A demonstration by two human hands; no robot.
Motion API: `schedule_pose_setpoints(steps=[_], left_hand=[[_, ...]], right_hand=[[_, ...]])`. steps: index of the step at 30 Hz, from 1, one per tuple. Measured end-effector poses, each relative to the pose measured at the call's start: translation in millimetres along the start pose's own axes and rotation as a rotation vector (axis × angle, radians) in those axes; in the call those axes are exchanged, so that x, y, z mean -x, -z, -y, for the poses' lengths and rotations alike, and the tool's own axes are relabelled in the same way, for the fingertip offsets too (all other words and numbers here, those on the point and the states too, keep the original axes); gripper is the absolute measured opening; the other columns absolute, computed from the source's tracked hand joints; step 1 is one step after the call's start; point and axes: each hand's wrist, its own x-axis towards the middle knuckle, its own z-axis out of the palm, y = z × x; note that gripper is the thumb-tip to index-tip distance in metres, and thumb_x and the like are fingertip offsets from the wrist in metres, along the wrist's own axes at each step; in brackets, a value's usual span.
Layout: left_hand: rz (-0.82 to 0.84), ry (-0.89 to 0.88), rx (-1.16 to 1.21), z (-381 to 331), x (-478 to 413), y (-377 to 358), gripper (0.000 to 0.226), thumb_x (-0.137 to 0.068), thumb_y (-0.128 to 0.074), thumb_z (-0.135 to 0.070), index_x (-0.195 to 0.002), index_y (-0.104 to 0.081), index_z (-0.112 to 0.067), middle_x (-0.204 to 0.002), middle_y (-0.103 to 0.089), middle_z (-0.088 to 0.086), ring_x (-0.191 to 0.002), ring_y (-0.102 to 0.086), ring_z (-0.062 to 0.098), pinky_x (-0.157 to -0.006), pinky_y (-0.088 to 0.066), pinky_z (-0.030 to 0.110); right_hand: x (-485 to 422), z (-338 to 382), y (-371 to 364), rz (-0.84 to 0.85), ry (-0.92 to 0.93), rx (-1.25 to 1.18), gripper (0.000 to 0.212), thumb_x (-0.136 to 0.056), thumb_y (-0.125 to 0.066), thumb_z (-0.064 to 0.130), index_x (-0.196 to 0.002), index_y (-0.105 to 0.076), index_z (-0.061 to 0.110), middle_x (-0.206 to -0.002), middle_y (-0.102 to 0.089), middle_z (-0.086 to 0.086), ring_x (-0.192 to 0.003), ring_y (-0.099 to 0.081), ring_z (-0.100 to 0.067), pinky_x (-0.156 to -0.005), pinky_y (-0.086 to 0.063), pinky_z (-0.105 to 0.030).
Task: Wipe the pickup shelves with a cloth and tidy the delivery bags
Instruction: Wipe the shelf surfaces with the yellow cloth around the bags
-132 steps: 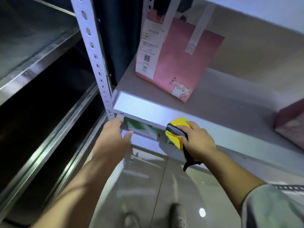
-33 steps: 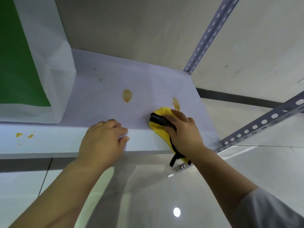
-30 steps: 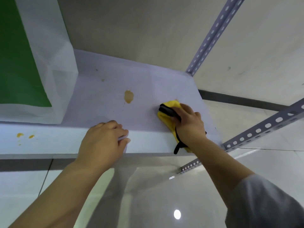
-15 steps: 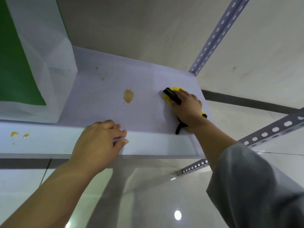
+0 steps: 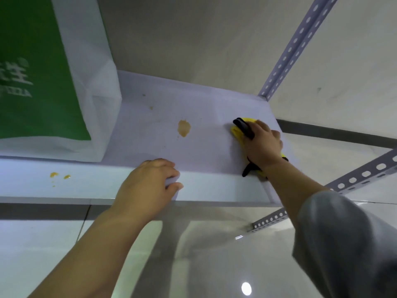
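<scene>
Stained white shelf with a cloth and a bag on it.
The white shelf [image 5: 214,151] lies flat, with a brown stain [image 5: 183,128] near its middle and orange drops [image 5: 60,175] on its front lip at 8 o'clock. The black-trimmed yellow cloth [image 5: 236,134] lies bunched at 3 o'clock from the stain, under the right hand [image 5: 262,143]. The green-and-white paper bag [image 5: 43,82] stands upright at 9 o'clock.

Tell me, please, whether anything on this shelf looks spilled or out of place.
Yes: a brownish stain sits on the shelf, left of the cloth, and small orange drips mark its front edge below the green bag.
</scene>
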Motion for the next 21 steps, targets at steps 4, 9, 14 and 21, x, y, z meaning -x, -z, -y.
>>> schedule_pose_setpoints(steps=[4,9,14,21], left_hand=[[-0.03,0.028,-0.06,0.8,0.8,2.5,0.031,-0.078,-0.071,-0.035,-0.101,-0.07,-0.015,-0.124,-0.057,-0.003,-0.113,-0.048,0.018,-0.086,-0.034,0.021],[-0.107,0.144,-0.161,5.8,1.5,7.2,0.064,-0.072,-0.071,-0.048,-0.12,-0.058,-0.009,-0.131,-0.048,0.004,-0.118,-0.044,0.024,-0.09,-0.042,0.032],[-0.12,0.185,-0.236,12.5,5.1,8.9,0.08,-0.069,-0.061,-0.064,-0.122,-0.055,-0.005,-0.132,-0.049,0.006,-0.12,-0.043,0.023,-0.097,-0.039,0.031],[-0.12,0.163,-0.252,15.1,3.1,9.1,0.081,-0.065,-0.058,-0.071,-0.118,-0.059,-0.01,-0.125,-0.056,0.0,-0.112,-0.051,0.018,-0.094,-0.038,0.025]], right_hand=[[15.7,43.1,-16.7,0.006,0.168,0.036,0.045,-0.091,-0.041,0.057,-0.133,-0.045,0.039,-0.146,-0.039,0.007,-0.122,-0.038,-0.034,-0.1,-0.028,-0.042],[84.5,66.3,-19.0,0.008,0.615,-0.081,0.042,-0.088,-0.047,0.051,-0.129,-0.05,0.041,-0.141,-0.048,0.007,-0.12,-0.047,-0.031,-0.098,-0.036,-0.043],[47.0,65.1,-20.7,-0.047,0.477,-0.212,0.045,-0.085,-0.05,0.062,-0.125,-0.051,0.042,-0.137,-0.048,0.015,-0.12,-0.044,-0.03,-0.101,-0.038,-0.042],[-51.7,114.0,-45.0,0.071,0.239,-0.007,0.045,-0.092,-0.041,0.052,-0.135,-0.042,0.038,-0.147,-0.037,0.006,-0.13,-0.031,-0.029,-0.105,-0.023,-0.043]])
